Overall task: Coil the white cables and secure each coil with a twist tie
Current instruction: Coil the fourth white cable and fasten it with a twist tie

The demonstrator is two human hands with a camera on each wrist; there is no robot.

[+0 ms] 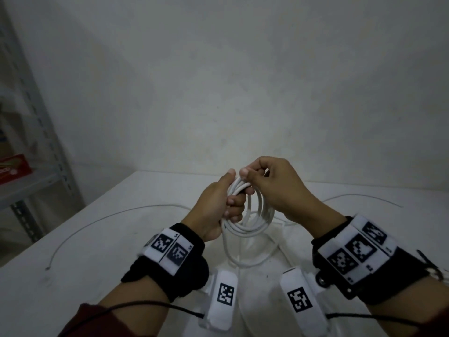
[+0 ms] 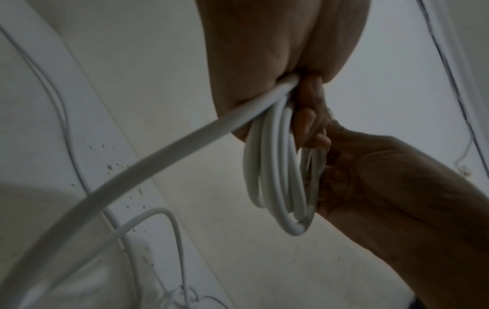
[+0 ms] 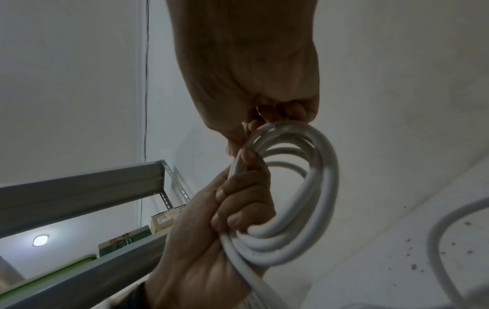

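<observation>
A white cable coil (image 1: pixel 256 218) of several loops hangs above the white table (image 1: pixel 109 251). My left hand (image 1: pixel 228 194) grips the coil's left side, fingers curled through the loops. My right hand (image 1: pixel 257 176) pinches the top of the coil, thumb forward. The cable's loose tail (image 1: pixel 239 260) drops from the coil onto the table. In the left wrist view the tail (image 2: pixel 158 158) runs out from under the left palm (image 2: pixel 264 62), beside the coil (image 2: pixel 278 184). The right wrist view shows the coil (image 3: pixel 312 188) with left-hand fingers (image 3: pixel 238 209) wrapped round it.
A long thin grey wire (image 1: pixel 97 218) curves across the table's left part, and another (image 1: pixel 359 196) lies at the back right. A metal shelf rack (image 1: pixel 41 147) with a red box (image 1: pixel 14 169) stands at the left. A plain wall is behind.
</observation>
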